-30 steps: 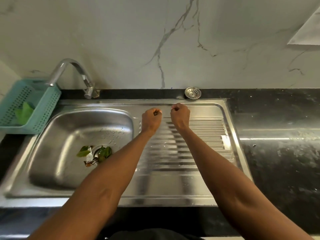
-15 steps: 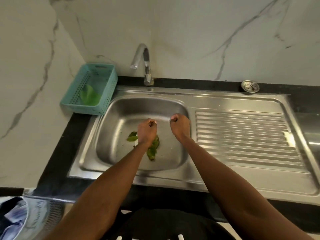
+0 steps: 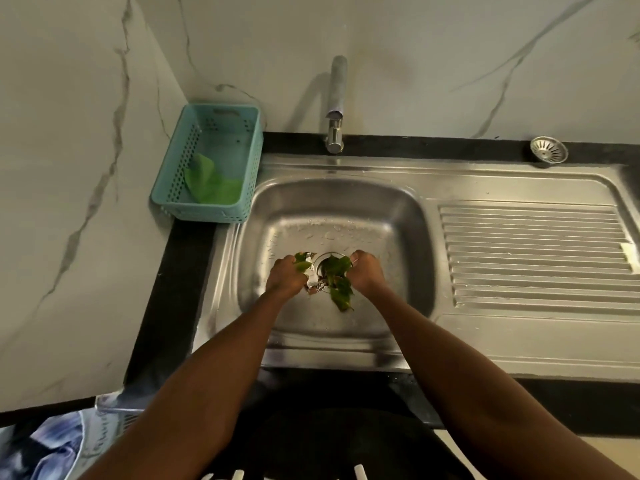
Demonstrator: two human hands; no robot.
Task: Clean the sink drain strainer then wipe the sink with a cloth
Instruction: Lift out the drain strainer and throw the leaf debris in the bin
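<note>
Both hands are down in the basin with fingers curled: the left hand (image 3: 288, 276) closes over a green leaf at the drain's left edge, and the right hand (image 3: 366, 271) is balled beside the leaves on the drain's right edge, though whether it actually pinches one cannot be told from this angle.

One stainless steel sink (image 3: 346, 344) fills the middle of the view, with a single basin and one ribbed drainboard (image 3: 533, 251) to its right. It sits in one black countertop (image 3: 180, 271) backed by white marbled wall.

One teal perforated basket (image 3: 249, 174) stands on the counter at the basin's back left corner, just beside the sink rim, and holds one green cloth (image 3: 211, 188) crumpled in its near end.

One chrome tap (image 3: 336, 105) rises behind the basin, its spout pointing forward over it.

At the drain opening (image 3: 323, 259), between the two hands, lies a clump of green leaves (image 3: 337, 282), at least three but overlapping too much to count exactly, with one scrap of white printed wrapper (image 3: 317, 284) among them.

One round metal drain strainer (image 3: 549, 150) rests on the counter behind the drainboard, well apart from the drain and from both hands. Water droplets bead the basin's far floor.
</note>
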